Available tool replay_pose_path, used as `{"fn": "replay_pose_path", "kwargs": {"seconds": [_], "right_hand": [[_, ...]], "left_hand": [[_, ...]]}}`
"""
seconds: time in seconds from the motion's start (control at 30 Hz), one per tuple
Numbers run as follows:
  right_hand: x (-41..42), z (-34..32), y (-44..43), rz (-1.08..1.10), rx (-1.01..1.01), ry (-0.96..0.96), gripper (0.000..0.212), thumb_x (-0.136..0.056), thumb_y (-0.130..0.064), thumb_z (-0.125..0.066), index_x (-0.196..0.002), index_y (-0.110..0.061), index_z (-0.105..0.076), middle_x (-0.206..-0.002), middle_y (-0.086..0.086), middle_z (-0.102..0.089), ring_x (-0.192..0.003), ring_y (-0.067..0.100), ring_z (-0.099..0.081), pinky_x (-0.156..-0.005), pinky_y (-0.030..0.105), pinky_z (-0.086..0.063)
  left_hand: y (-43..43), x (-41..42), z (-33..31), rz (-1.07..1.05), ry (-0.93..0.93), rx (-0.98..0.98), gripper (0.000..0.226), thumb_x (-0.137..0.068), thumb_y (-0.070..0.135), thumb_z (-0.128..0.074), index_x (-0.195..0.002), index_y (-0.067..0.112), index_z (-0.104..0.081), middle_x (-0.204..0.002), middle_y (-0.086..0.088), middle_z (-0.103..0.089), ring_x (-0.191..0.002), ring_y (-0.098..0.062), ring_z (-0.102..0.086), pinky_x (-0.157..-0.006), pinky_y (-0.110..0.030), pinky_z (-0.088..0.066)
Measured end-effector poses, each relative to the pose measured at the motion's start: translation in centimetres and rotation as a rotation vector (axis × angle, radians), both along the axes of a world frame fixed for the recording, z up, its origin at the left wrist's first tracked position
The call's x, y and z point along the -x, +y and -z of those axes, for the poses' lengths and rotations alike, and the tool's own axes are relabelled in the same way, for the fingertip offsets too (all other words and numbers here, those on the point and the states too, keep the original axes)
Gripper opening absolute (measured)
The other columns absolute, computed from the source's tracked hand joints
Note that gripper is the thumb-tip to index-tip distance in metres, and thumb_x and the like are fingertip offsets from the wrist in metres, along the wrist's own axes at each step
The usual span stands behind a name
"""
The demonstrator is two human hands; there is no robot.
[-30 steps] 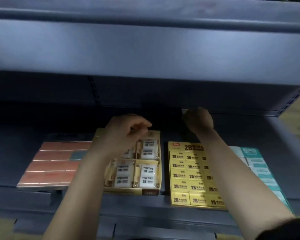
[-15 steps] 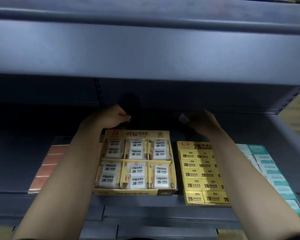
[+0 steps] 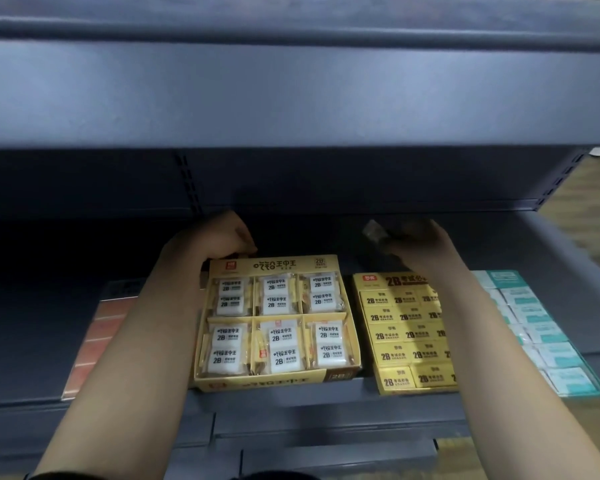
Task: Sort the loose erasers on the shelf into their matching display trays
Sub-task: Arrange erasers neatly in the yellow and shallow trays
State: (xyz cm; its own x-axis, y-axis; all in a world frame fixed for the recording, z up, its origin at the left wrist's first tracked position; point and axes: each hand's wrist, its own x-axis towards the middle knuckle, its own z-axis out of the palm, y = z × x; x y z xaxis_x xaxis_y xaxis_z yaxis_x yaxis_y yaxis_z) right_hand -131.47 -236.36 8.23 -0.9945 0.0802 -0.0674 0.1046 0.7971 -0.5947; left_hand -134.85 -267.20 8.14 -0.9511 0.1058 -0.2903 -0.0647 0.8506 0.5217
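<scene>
Grey steel shelf [image 3: 32, 341], dim bay. Upper shelf [image 3: 291, 91] fills the top half of the view as a smooth painted band. Back panel behind the tray is near black. A slotted upright [image 3: 187, 181] shows behind and left of the tray; anything past it is lost in shadow. Strip of wood-toned floor [image 3: 596, 209] far right of the tray.

Landmark: tray [image 3: 274, 265]. Yellow card, open top, printed back wall, six compartments in two rows of three. Sits at the shelf's front edge. Each compartment holds white packed erasers [image 3: 281, 358] in glossy clear wrap. "2B" is legible, the smaller print is not.

Left hand [image 3: 219, 237]: at the tray's back-left corner, fingers curled down over the back wall, gripping it. Fingertips are hidden behind the card. The forearm covers the tray's left wall.

Right hand [image 3: 420, 242]: behind and right of the tray. Pinches one loose eraser [image 3: 373, 232] at the fingertips. It is small, pale, wrapped and blurred, print unreadable. The eraser is apart from the tray, just behind its back-right corner.

Yellow box [image 3: 402, 336]: just right of the tray, with a narrow gap between. Flat block-shaped yellow "2B" packs lie in rows. Its right column is hidden under the right forearm.

Teal box [image 3: 548, 344]: further right of the tray. White-and-teal packs, soft focus, left edge cut by the forearm.

Orange pack [image 3: 96, 337]: left of the tray. Banded orange-pink top, partly covered by the left forearm. Cannot tell what it contains.
</scene>
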Motion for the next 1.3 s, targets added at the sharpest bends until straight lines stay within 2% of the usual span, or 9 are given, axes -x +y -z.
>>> {"fn": "replay_pose_path", "kwargs": {"seconds": [0.13,0.23,0.33,0.53,0.67,0.9,1.03,1.17,1.3], "right_hand": [[-1.2,-0.1,-0.1,-0.011,0.032,0.022,0.028,-0.092,-0.038,-0.061,-0.091,-0.011,-0.068,-0.077,0.006,-0.066,-0.071,0.019,-0.062,-0.061,0.028,-0.043],[-2.0,-0.3,0.0,-0.002,0.081,0.034,0.024,-0.091,-0.034,-0.062,-0.092,-0.012,-0.07,-0.077,0.006,-0.068,-0.073,0.021,-0.065,-0.061,0.03,-0.044],[-3.0,-1.1,0.4,-0.006,0.121,0.048,0.02,-0.091,-0.031,-0.063,-0.089,-0.013,-0.071,-0.077,0.005,-0.07,-0.074,0.02,-0.066,-0.06,0.029,-0.044],[-5.3,-1.4,2.2,-0.019,0.435,-0.031,0.004,-0.09,-0.021,-0.067,-0.092,-0.02,-0.07,-0.066,0.001,-0.071,-0.062,0.009,-0.065,-0.062,0.026,-0.05],[-6.7,-1.1,4.2,-0.061,0.612,-0.12,0.013,-0.09,-0.01,-0.066,-0.102,-0.009,-0.07,-0.067,0.007,-0.071,-0.059,0.01,-0.064,-0.055,0.021,-0.048],[-9.5,-1.0,7.7,-0.138,0.816,-0.21,0.039,-0.088,0.012,-0.059,-0.118,-0.013,-0.06,-0.087,0.013,-0.066,-0.074,0.024,-0.073,-0.057,0.02,-0.056],[-10.5,-0.9,9.5,-0.15,0.826,-0.217,0.027,-0.093,0.01,-0.051,-0.109,-0.009,-0.06,-0.095,0.011,-0.066,-0.07,0.023,-0.071,-0.055,0.02,-0.054],[-11.1,-0.8,11.7,-0.151,0.843,-0.189,0.011,-0.095,0.0,-0.056,-0.093,-0.005,-0.065,-0.079,0.007,-0.068,-0.062,0.018,-0.068,-0.052,0.019,-0.052],[-11.5,-0.5,13.8,-0.151,0.78,-0.15,0.019,-0.096,-0.014,-0.058,-0.082,-0.005,-0.067,-0.061,0.01,-0.062,-0.048,0.013,-0.056,-0.043,0.019,-0.04]], "left_hand": [[-0.5,0.0,0.0,-0.008,0.062,-0.027,0.016,-0.086,0.014,-0.072,-0.076,0.026,-0.07,-0.087,0.003,-0.072,-0.086,-0.018,-0.068,-0.082,-0.039,-0.055],[-0.3,-0.1,-0.3,-0.074,0.155,-0.156,0.011,-0.087,0.012,-0.071,-0.08,0.019,-0.069,-0.085,-0.002,-0.071,-0.08,-0.021,-0.071,-0.079,-0.044,-0.059],[0.8,-1.0,-1.4,-0.104,0.249,-0.248,0.008,-0.091,0.014,-0.068,-0.084,0.019,-0.067,-0.087,-0.002,-0.07,-0.08,-0.021,-0.071,-0.077,-0.037,-0.06],[4.7,-4.3,-3.5,-0.114,0.266,-0.472,0.009,-0.091,0.014,-0.065,-0.086,0.021,-0.068,-0.093,-0.006,-0.07,-0.082,-0.017,-0.072,-0.078,-0.03,-0.06],[8.1,-6.9,-3.8,-0.117,0.206,-0.545,0.004,-0.091,0.018,-0.067,-0.09,0.02,-0.071,-0.093,-0.003,-0.072,-0.078,-0.01,-0.073,-0.065,-0.016,-0.055],[14.1,-9.7,-2.6,-0.091,0.179,-0.596,0.008,-0.09,0.015,-0.068,-0.092,0.022,-0.071,-0.092,-0.002,-0.073,-0.078,-0.007,-0.073,-0.071,-0.02,-0.057],[16.6,-10.5,-1.6,-0.101,0.168,-0.616,0.009,-0.09,0.016,-0.069,-0.093,0.024,-0.072,-0.092,-0.004,-0.074,-0.079,-0.011,-0.074,-0.085,-0.036,-0.059],[19.6,-11.3,-1.0,-0.13,0.231,-0.651,0.008,-0.09,0.018,-0.069,-0.092,0.025,-0.072,-0.083,-0.001,-0.075,-0.075,-0.01,-0.073,-0.084,-0.043,-0.059],[22.1,-11.7,-0.5,-0.144,0.267,-0.633,0.008,-0.09,0.021,-0.069,-0.093,0.028,-0.071,-0.081,0.002,-0.075,-0.073,-0.004,-0.072,-0.08,-0.044,-0.06]]}}
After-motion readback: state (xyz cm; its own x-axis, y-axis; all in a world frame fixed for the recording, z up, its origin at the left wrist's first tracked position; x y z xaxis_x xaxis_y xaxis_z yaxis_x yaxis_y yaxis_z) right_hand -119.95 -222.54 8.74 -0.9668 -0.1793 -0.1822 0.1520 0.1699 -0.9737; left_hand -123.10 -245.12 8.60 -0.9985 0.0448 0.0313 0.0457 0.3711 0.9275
